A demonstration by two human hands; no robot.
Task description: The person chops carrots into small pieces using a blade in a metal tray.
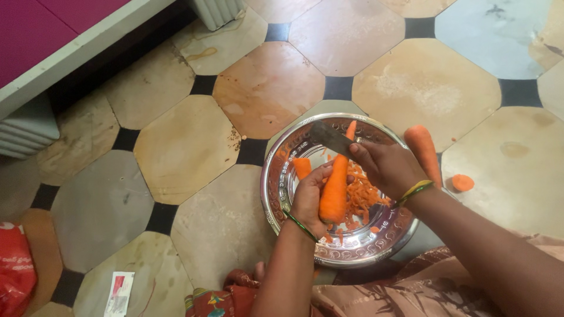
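Gripped in the left hand [308, 199]: a carrot [335, 188], matt orange, scraped skin faintly rough. Laid against its upper end from the right hand [385, 167]: a knife [330, 138] of dull grey metal, hardly any shine. Just below the grip, a polished steel plate [282, 202], mirror-bright with an embossed rim, strewn with moist peelings [361, 199]; beneath that, worn, stained stone floor tiles [188, 147] of low sheen.

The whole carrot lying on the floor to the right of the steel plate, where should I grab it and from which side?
Grip the whole carrot around its thick upper end, coming from the right. That end lies bare on the tiled floor; its lower part is hidden behind the right hand, and the steel plate crowds its left.
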